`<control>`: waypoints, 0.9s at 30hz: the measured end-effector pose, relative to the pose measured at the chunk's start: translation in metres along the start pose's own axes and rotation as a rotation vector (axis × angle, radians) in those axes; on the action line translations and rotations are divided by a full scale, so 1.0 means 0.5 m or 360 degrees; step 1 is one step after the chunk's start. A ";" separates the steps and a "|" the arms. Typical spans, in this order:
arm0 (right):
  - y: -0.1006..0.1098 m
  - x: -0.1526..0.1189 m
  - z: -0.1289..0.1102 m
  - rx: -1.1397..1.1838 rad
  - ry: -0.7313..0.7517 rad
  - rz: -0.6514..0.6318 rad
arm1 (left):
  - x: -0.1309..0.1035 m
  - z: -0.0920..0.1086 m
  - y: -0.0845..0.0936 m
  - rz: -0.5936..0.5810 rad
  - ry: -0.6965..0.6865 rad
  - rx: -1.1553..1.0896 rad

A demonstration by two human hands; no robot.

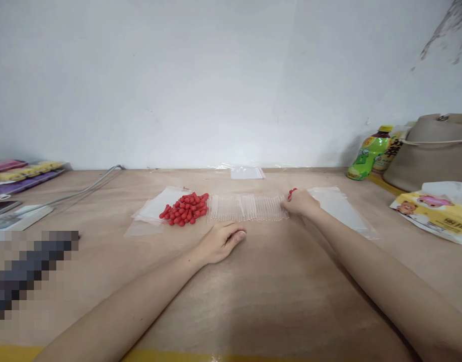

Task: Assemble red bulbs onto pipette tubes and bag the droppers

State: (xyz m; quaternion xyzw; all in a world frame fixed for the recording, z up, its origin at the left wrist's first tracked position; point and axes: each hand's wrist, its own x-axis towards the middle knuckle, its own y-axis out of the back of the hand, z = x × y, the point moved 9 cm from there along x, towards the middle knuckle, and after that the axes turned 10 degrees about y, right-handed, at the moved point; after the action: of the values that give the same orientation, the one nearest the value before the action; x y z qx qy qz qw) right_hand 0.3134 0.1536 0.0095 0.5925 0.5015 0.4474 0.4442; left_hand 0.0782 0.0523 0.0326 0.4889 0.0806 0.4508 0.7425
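Note:
A row of thin clear tubes (234, 207) lies side by side across the middle of the table. At its left end is a heap of red rubber bulbs (185, 208), partly over clear plastic bags (148, 211). My left hand (223, 244) rests on the table just in front of the row, its fingers curled in and no object visible in it. With fingers pinched together, my right hand (302, 203) is at the row's right end. One or two red bulbs (292, 192) show just behind those fingers; what they grip is hidden.
More clear bags (338, 208) lie beyond my right wrist, and a small bag (248, 173) lies near the wall. At right stand a green-labelled bottle (369, 153), a beige handbag (431, 151) and a yellow-white package (438, 211). A grey cable (87, 190) and colourful packs (27, 176) are at left.

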 end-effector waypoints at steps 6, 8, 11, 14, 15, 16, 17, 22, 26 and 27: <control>0.007 -0.001 -0.009 -0.0003 -0.0005 -0.0003 | -0.002 0.003 -0.004 0.0002 -0.0023 0.0016; 0.018 -0.013 -0.024 -0.0018 0.0028 0.0023 | -0.002 -0.001 0.003 0.0093 -0.0010 0.0057; 0.044 -0.050 -0.067 -0.0074 0.0183 0.0180 | 0.000 -0.017 0.046 0.0413 0.0071 0.0242; 0.063 -0.111 -0.133 -0.0176 0.0501 0.0403 | 0.005 -0.052 0.120 0.0733 0.0254 0.0561; 0.066 -0.136 -0.157 -0.0222 0.0633 0.0474 | 0.008 -0.070 0.149 0.0815 0.0360 0.0666; 0.068 -0.162 -0.181 -0.0249 0.0788 0.0527 | 0.010 -0.091 0.178 0.0885 0.0483 0.0761; 0.070 -0.188 -0.202 -0.0265 0.0916 0.0578 | 0.012 -0.114 0.207 0.0944 0.0624 0.0850; 0.102 -0.268 -0.251 -0.0263 0.1186 0.0698 | 0.027 -0.231 0.280 0.0829 0.1286 0.1025; 0.119 -0.279 -0.254 -0.0227 0.1171 0.0655 | 0.046 -0.271 0.272 0.0633 0.1456 0.1057; 0.119 -0.277 -0.251 -0.0210 0.1151 0.0644 | 0.049 -0.274 0.268 0.0605 0.1473 0.1056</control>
State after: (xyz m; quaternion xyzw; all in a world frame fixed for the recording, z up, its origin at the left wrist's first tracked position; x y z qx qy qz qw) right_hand 0.1892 0.0200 0.0816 0.4541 0.4688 0.7361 0.1795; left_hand -0.0637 0.1758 0.0777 0.4532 0.4430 0.6926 0.3444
